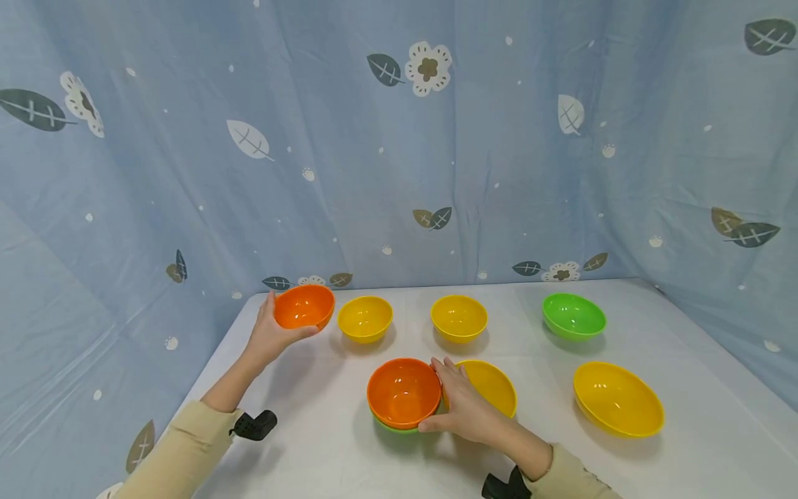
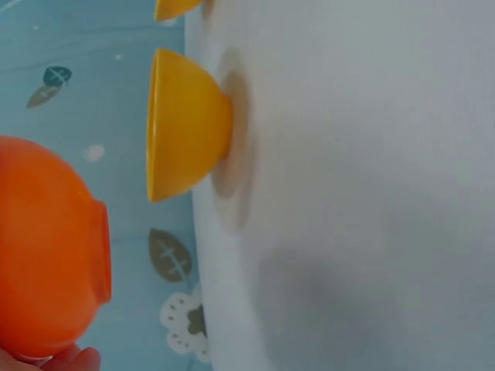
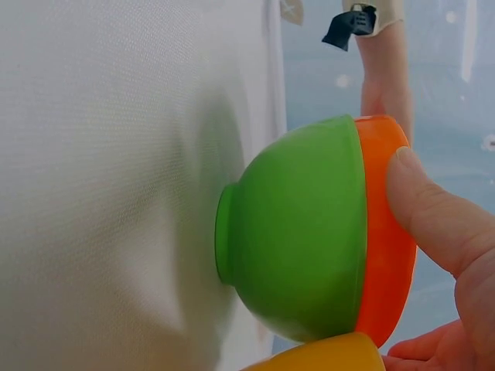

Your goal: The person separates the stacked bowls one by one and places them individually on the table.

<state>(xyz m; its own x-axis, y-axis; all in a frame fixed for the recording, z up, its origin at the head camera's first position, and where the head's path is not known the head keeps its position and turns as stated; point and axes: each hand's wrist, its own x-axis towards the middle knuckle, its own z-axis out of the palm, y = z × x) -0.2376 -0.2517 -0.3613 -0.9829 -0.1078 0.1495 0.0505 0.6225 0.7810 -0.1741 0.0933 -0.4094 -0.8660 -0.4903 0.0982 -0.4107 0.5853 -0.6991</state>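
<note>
My left hand [image 1: 272, 338] holds an orange bowl [image 1: 305, 307] at the back left, thumb and fingers at its sides. Its base hangs above the table in the left wrist view. At the middle of the table, a second orange bowl [image 1: 402, 391] sits nested in a green bowl [image 3: 298, 232]. Thumb and fingers of my right hand [image 1: 466, 410] grip that orange bowl at its right side. A yellow bowl [image 1: 494, 387] stands partly hidden behind the right hand, touching the green bowl in the right wrist view.
Two small yellow bowls, one left [image 1: 365, 320] and one right [image 1: 458, 319], stand along the back of the white table [image 1: 312, 443]. Another green bowl [image 1: 573, 317] is at the back right, with a larger yellow bowl [image 1: 618, 400] in front. A blue patterned cloth [image 1: 349, 152] hangs behind.
</note>
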